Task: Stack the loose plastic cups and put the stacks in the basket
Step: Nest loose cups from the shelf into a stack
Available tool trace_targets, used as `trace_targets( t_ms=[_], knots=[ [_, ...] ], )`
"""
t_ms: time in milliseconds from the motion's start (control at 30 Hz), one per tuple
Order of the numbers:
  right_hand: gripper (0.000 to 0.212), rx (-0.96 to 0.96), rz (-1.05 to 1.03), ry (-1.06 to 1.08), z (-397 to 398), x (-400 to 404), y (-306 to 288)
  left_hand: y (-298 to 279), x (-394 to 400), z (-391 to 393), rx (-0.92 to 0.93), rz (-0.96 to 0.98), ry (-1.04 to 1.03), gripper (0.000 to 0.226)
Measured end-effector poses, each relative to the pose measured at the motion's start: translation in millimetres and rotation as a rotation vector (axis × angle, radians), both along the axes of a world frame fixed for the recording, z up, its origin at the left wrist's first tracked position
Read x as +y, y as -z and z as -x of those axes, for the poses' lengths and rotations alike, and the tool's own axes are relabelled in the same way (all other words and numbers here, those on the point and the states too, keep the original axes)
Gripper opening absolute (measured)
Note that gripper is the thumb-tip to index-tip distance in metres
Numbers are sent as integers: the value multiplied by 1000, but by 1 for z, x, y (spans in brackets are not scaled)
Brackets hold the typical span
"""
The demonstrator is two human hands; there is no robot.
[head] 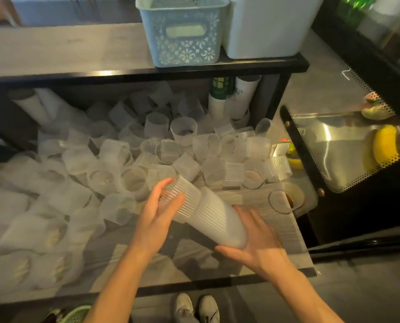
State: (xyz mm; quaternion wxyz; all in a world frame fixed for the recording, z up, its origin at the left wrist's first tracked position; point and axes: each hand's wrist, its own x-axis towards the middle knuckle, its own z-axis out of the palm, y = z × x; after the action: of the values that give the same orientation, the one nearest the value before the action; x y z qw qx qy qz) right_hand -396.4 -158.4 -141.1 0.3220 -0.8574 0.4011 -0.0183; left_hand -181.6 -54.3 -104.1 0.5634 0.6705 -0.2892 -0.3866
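A stack of frosted ribbed plastic cups [214, 220] lies tilted above the lower shelf, open end up and to the left. My right hand [255, 238] cups its closed end from below, thumb and fingers curled round it. My left hand [158, 210] grips the clear ribbed cup [178, 197] at the stack's open end. Several loose plastic cups [133, 159] lie heaped over the lower shelf behind and to the left. A pale blue basket [182, 31] with a lace-pattern wall stands on the upper shelf.
A white bin [264, 26] stands right of the basket. Tall paper cup stacks [241, 94] lean at the shelf's back right. A black display case [348, 145] with a perforated metal tray stands to the right. My shoes [196, 308] show below the shelf's front edge.
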Motion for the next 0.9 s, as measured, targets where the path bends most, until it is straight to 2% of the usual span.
trace_targets(
  t_ms=[100, 267, 500, 600, 733, 800, 900],
  knots=[
    [94, -21, 42, 1, -8, 7, 0, -2, 3, -15, -56, -23, 36, 70],
    [87, -23, 53, -9, -27, 18, -6, -5, 7, -42, -186, -52, 131, 71],
    [86, -76, 5, 59, -50, 35, -13, 7, 15, -37, -21, -48, 296, 83],
    [89, -46, 11, 88, -49, 38, -11, 12, 12, -37, 12, -34, 343, 75],
    [92, -34, -10, 168, -38, 37, -8, 19, 1, -34, 63, -39, 288, 78],
    [90, -44, -2, 240, -29, 33, -8, 22, -11, -30, 79, -31, 172, 61],
    [88, -42, 6, 368, -13, 25, -11, 33, -39, -24, 12, -88, 61, 19]
  ],
)
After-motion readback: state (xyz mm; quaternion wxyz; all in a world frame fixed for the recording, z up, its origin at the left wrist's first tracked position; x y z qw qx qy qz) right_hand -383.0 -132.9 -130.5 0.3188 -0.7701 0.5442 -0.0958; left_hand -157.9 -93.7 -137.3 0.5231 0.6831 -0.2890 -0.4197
